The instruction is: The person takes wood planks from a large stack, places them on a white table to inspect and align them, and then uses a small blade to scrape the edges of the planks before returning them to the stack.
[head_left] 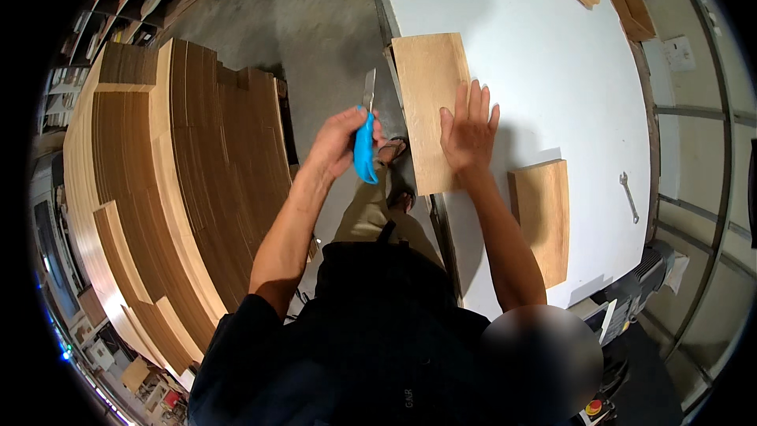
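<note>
Wooden panel (430,110), pale and rectangular, lies at the near edge of the white table (552,63), pinned under the flat, open right hand (468,132). The left hand (339,142) is closed around one blue-handled knife (365,142), blade up, just beside the panel's edge. One more panel (542,217), one spanner (629,197), and one large stack of boards (181,189) at left

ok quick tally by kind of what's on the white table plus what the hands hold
Loose wooden panels on the white table: 2, one under the right hand at, one nearer at
Wrenches: 1
Blue-handled knives, in the left hand: 1
Total: 4
</note>
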A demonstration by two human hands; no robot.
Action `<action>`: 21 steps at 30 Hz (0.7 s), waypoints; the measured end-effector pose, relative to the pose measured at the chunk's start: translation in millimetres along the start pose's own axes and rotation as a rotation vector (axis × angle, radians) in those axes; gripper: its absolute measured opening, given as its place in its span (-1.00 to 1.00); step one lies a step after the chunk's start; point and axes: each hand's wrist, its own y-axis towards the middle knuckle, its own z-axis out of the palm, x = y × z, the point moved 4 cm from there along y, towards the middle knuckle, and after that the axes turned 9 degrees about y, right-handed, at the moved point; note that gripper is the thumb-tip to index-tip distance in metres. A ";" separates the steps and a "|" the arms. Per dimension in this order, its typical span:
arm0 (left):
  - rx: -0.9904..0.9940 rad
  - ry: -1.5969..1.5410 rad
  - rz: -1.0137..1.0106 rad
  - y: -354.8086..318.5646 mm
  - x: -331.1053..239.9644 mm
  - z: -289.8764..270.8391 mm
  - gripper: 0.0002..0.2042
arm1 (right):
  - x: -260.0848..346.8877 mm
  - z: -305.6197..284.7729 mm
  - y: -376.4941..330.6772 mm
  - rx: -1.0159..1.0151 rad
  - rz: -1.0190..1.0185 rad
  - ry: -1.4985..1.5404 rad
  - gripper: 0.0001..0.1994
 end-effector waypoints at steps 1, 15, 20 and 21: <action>-0.030 -0.017 -0.003 -14.3 4.0 6.5 -0.77 | 2.6 -2.0 1.3 -0.006 -0.019 -0.005 -0.42; -0.256 1.226 0.390 -77.6 63.8 51.5 -0.57 | 2.2 -1.4 -2.7 -0.198 -0.147 0.014 -0.47; -0.375 1.311 0.444 -85.0 79.2 64.9 -0.58 | 1.7 1.7 -2.7 -0.124 -0.094 0.022 -0.46; -0.410 1.334 0.482 -85.8 82.2 66.1 -0.56 | 2.2 1.6 -2.6 -0.094 -0.074 0.026 -0.45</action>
